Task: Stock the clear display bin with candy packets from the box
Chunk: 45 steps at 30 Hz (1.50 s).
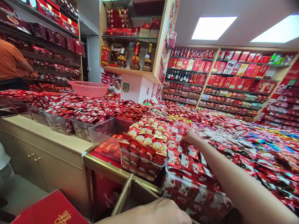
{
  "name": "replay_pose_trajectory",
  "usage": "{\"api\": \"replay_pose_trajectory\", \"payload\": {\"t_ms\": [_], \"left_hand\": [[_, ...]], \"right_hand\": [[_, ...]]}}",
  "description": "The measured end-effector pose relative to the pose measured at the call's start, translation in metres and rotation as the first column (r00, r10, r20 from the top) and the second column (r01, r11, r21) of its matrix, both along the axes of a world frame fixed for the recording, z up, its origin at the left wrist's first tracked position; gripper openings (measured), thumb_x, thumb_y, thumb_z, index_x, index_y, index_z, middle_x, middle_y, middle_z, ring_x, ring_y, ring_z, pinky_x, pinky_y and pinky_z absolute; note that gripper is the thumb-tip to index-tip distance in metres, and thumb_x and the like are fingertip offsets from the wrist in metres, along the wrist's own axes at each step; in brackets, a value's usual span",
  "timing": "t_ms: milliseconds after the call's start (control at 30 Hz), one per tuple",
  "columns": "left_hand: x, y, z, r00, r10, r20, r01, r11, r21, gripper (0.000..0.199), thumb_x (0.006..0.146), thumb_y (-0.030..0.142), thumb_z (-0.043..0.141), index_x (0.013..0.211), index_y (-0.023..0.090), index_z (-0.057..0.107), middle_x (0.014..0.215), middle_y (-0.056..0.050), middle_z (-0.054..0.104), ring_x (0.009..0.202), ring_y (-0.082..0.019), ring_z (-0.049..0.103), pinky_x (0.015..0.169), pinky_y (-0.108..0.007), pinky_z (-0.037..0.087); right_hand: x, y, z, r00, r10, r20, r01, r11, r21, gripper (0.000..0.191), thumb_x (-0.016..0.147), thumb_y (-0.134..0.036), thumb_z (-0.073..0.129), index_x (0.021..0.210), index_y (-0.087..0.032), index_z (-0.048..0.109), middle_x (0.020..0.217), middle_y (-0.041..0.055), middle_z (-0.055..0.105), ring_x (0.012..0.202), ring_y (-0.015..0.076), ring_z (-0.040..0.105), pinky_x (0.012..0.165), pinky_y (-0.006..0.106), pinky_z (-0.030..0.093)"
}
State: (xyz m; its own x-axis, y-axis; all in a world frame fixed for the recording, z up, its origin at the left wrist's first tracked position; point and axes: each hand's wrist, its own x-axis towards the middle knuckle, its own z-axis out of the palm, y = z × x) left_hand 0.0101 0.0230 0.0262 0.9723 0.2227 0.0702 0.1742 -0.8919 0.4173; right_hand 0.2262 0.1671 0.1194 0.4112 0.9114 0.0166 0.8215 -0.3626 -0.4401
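Note:
My right hand [191, 138] reaches in from the right to the far part of a clear bin [184, 177] heaped with red and white packets [187, 161]. Its fingers are curled closed among the packets; what they pinch, if anything, is too small to make out. At the bottom edge my left hand [158, 213] shows its back, over the near side of an open cardboard box [134, 194]. Its fingers are hidden. Left of the right hand, a smaller clear bin [140, 168] holds red packets with yellow pictures [148, 140].
A gold-edged counter [112, 171] runs below the bins. More bins of red packets stretch left and right. A pink basket [88, 89] sits on the pile. A red box [46, 211] is at lower left. A person in orange [10, 60] stands at the left shelves.

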Motion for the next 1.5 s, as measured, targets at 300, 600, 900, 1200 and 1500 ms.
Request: {"api": "replay_pose_trajectory", "payload": {"t_ms": [300, 600, 900, 1200, 1500], "left_hand": [[-0.005, -0.012, 0.012, 0.947, 0.109, 0.304, -0.072, 0.989, -0.129, 0.02, 0.08, 0.028, 0.045, 0.092, 0.023, 0.06, 0.076, 0.001, 0.064, 0.065, -0.01, 0.057, 0.058, -0.015, 0.04], [-0.005, -0.012, 0.04, 0.548, 0.653, 0.523, -0.288, 0.734, -0.615, 0.023, 0.087, 0.034, 0.034, 0.101, 0.019, 0.043, 0.058, 0.004, 0.046, 0.053, -0.008, 0.045, 0.053, -0.019, 0.037], [-0.003, -0.017, 0.046, 0.614, 0.629, 0.476, -0.057, 0.637, -0.769, 0.03, 0.083, 0.035, 0.043, 0.106, 0.016, 0.039, 0.077, -0.001, 0.056, 0.064, -0.009, 0.051, 0.061, -0.022, 0.04], [0.003, -0.017, 0.046, 0.643, 0.637, 0.425, -0.055, 0.592, -0.804, 0.026, 0.076, 0.025, 0.055, 0.098, 0.017, 0.044, 0.076, 0.0, 0.058, 0.068, -0.01, 0.054, 0.066, -0.022, 0.042], [-0.005, -0.016, 0.054, 0.827, 0.496, 0.264, 0.026, 0.437, -0.899, 0.032, 0.063, 0.021, 0.07, 0.089, 0.013, 0.055, 0.077, 0.001, 0.056, 0.066, -0.006, 0.052, 0.064, -0.018, 0.041]], "right_hand": [[-0.007, -0.03, 0.031, 0.996, 0.059, -0.06, -0.049, 0.986, 0.16, 0.017, 0.081, -0.023, 0.051, 0.092, -0.011, 0.055, 0.084, 0.0058, 0.06, 0.066, 0.0123, 0.056, 0.057, 0.025, 0.046], [-0.088, -0.215, -0.01, 0.758, 0.569, -0.318, -0.482, 0.818, 0.314, 0.024, 0.066, -0.038, 0.062, 0.08, -0.018, 0.06, 0.061, 0.0002, 0.06, 0.054, 0.0128, 0.05, 0.047, 0.02, 0.038], [-0.081, -0.228, -0.07, 0.44, 0.367, -0.819, -0.192, 0.93, 0.313, 0.033, 0.07, -0.048, 0.058, 0.071, -0.015, 0.052, 0.051, -0.0011, 0.057, 0.041, 0.0081, 0.047, 0.039, 0.018, 0.036], [-0.074, -0.238, -0.07, 0.33, 0.37, -0.868, -0.003, 0.92, 0.391, 0.03, 0.063, -0.04, 0.068, 0.069, -0.013, 0.059, 0.053, -0.0019, 0.055, 0.045, 0.0087, 0.053, 0.039, 0.017, 0.04], [-0.067, -0.253, -0.058, 0.223, 0.398, -0.89, 0.155, 0.887, 0.435, 0.029, 0.067, -0.035, 0.068, 0.092, -0.025, 0.057, 0.06, -0.0036, 0.053, 0.049, 0.006, 0.045, 0.046, 0.016, 0.038]]}}
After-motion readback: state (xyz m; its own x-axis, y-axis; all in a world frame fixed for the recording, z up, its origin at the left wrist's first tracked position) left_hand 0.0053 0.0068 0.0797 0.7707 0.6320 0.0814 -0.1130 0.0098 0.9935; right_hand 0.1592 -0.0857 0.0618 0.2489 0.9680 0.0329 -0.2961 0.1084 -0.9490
